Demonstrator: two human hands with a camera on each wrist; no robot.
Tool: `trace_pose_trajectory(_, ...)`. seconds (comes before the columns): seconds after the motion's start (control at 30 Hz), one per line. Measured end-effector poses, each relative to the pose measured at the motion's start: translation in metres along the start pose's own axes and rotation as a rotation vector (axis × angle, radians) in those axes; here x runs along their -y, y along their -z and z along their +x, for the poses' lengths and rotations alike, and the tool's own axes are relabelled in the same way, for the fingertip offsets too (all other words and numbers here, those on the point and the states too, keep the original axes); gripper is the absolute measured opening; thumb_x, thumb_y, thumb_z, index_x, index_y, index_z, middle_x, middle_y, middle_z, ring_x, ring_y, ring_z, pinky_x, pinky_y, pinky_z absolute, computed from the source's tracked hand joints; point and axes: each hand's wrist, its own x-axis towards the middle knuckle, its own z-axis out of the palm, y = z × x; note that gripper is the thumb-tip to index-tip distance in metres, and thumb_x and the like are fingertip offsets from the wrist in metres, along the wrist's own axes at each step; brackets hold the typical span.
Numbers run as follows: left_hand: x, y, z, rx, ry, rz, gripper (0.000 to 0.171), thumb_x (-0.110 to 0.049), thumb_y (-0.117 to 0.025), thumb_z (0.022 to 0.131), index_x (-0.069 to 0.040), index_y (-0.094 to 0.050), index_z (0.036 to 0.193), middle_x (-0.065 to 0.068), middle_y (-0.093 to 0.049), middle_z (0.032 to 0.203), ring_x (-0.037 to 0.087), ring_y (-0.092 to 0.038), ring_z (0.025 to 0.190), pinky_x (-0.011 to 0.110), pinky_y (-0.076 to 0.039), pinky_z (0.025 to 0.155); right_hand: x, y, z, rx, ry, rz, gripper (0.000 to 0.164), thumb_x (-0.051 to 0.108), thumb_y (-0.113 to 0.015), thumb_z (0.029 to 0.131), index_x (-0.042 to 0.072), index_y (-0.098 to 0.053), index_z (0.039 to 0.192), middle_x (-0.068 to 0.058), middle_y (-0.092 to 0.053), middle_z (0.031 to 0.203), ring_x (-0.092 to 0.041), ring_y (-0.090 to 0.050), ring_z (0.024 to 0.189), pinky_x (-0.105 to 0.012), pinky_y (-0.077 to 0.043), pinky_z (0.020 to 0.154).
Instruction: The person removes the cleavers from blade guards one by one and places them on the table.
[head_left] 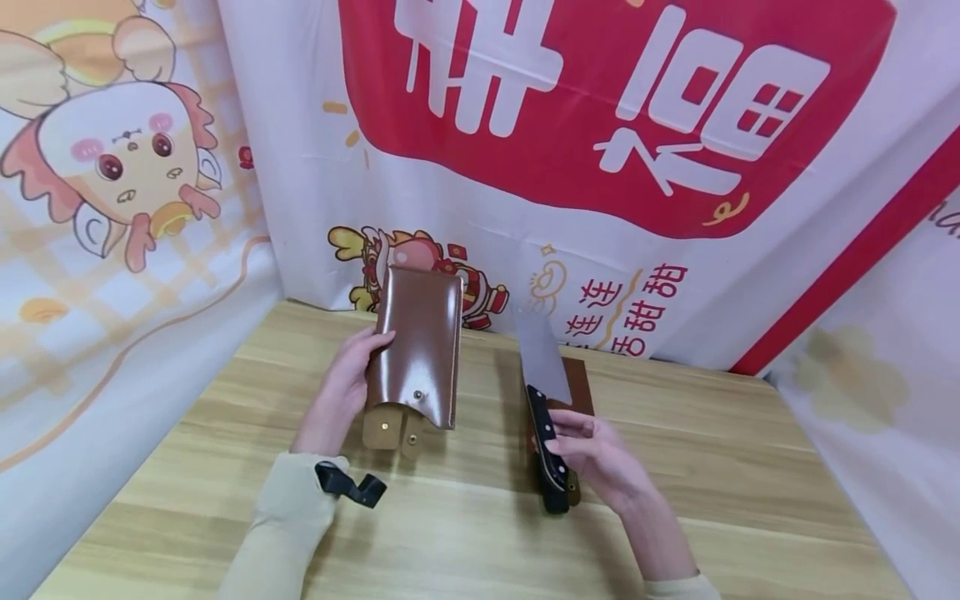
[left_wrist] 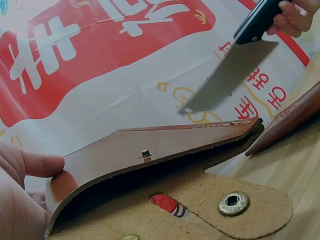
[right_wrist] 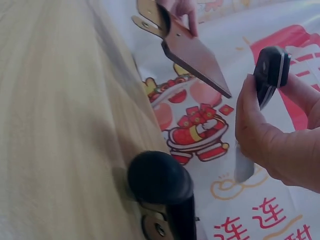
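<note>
"What does the left hand [head_left: 347, 375] do?"

"It is closed on the left edge of a glossy brown, long, flat leather sheath [head_left: 420, 342], with the thumb on the front side and the other fingers mostly hidden behind. The sheath is lifted above the pale, wood-grained flat table [head_left: 480, 525], its mouth turned toward the person"

"And its tan leather flaps [head_left: 382, 427], are they fastened?"

"No, they hang loose at the mouth, and metal snaps are visible on them"

"How is the right hand [head_left: 596, 454]?"

"It pinches the black, riveted handle [head_left: 538, 412] of a knife with a broad silver metal blade [head_left: 542, 354]. The knife is in the air, well apart from the sheath, and its tip points away from the person"

"What lies under it?"

"A second brown, flat leather sheath [head_left: 579, 387] on the table, and near it a rounded black handle end [right_wrist: 160, 177], blurred in the right wrist view"
</note>
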Motion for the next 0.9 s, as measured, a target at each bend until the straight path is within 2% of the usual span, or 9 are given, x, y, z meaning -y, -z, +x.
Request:
trace_pose_trajectory(0.1, 0.001, 0.003, 0.001, 0.000, 0.000, 0.000, 0.054, -0.015, -0.051, 0.108, -0.001, -0.035, 0.158, 0.006, -0.052, 0.130, 0.016, -0.054, 0.106, 0.029, -0.047, 0.094, -0.004, -0.007, 0.002, -0.029, -0.017, -0.022, 0.044, -0.011, -0.063, 0.089, -0.014, -0.051, 0.131, -0.008, -0.068, 0.105, -0.015, -0.068, 0.091, -0.025, -0.057, 0.087)
trace_pose_trajectory(0.2, 0.003, 0.002, 0.002, 0.007, -0.012, -0.001, 0.054, -0.015, -0.051, 0.108, -0.001, -0.035, 0.158, 0.011, -0.050, 0.137, 0.018, -0.053, 0.107, 0.031, -0.047, 0.095, -0.008, -0.012, 0.005, -0.050, -0.025, -0.055, 0.050, -0.009, -0.065, 0.089, -0.018, -0.046, 0.134, -0.007, -0.066, 0.103, -0.013, -0.066, 0.089, -0.024, -0.057, 0.083)
trace_pose_trajectory(0.33, 0.006, -0.001, 0.005, 0.009, -0.012, 0.020, 0.053, -0.014, -0.051, 0.108, -0.002, -0.036, 0.158, 0.016, -0.048, 0.142, 0.020, -0.054, 0.107, 0.033, -0.048, 0.095, -0.016, -0.017, 0.008, -0.055, -0.038, -0.075, 0.049, -0.009, -0.066, 0.089, -0.019, -0.047, 0.134, -0.006, -0.067, 0.101, -0.013, -0.066, 0.089, -0.025, -0.058, 0.082)
trace_pose_trajectory(0.57, 0.017, -0.009, 0.009, 0.018, 0.019, 0.084, 0.055, -0.015, -0.052, 0.108, -0.002, -0.035, 0.158, 0.019, -0.048, 0.145, 0.019, -0.056, 0.104, 0.031, -0.051, 0.090, -0.030, -0.023, 0.010, -0.060, -0.053, -0.119, 0.051, -0.006, -0.068, 0.090, -0.020, -0.047, 0.135, -0.006, -0.069, 0.102, -0.013, -0.067, 0.090, -0.026, -0.058, 0.081)
trace_pose_trajectory(0.77, 0.028, -0.008, 0.014, 0.020, 0.038, 0.099, 0.054, -0.014, -0.050, 0.108, -0.001, -0.035, 0.159, 0.021, -0.050, 0.143, 0.016, -0.060, 0.097, 0.028, -0.054, 0.084, -0.038, -0.031, 0.011, -0.037, -0.096, -0.154, 0.053, -0.003, -0.072, 0.089, -0.019, -0.050, 0.134, -0.006, -0.070, 0.102, -0.013, -0.068, 0.088, -0.026, -0.057, 0.080)
trace_pose_trajectory(0.9, 0.032, -0.007, 0.018, 0.017, 0.020, 0.099, 0.054, -0.012, -0.050, 0.108, 0.001, -0.036, 0.158, 0.022, -0.049, 0.144, 0.014, -0.060, 0.096, 0.027, -0.053, 0.084, -0.040, -0.035, 0.014, -0.045, -0.096, -0.164, 0.052, -0.002, -0.072, 0.089, -0.019, -0.051, 0.133, -0.007, -0.070, 0.101, -0.012, -0.067, 0.089, -0.025, -0.057, 0.080)
